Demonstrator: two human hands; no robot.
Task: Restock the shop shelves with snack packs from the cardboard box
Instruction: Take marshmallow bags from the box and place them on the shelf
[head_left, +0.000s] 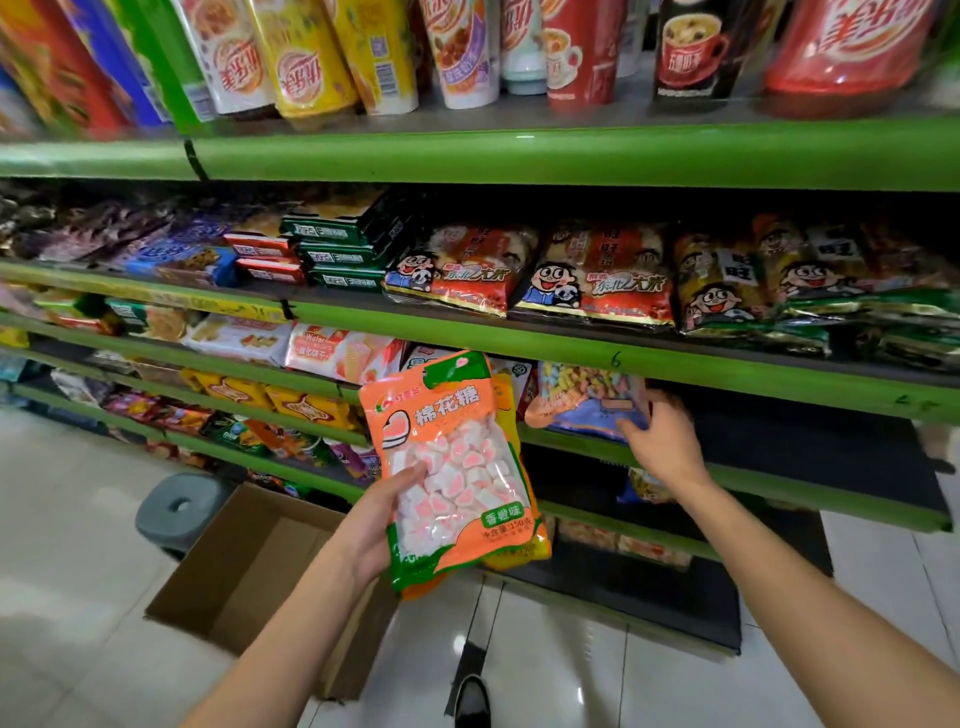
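My left hand (376, 525) grips an orange marshmallow pack (457, 467) upright in front of the shelves, with more packs stacked behind it, a yellow-orange edge showing at the right. My right hand (662, 441) holds a blue pack of coloured sweets (587, 400) at the front of the third green shelf (779, 483), fingers curled round its right edge. The open cardboard box (260, 561) stands on the floor at the lower left, below my left forearm; its visible inside looks bare.
Green shelves (571, 156) run across the view, filled with cup drinks on top, rice-cracker bags and biscuits below. The dark shelf area right of my right hand is bare. A grey stool (179, 512) sits beside the box. A black shoe (472, 701) is on the white tiles.
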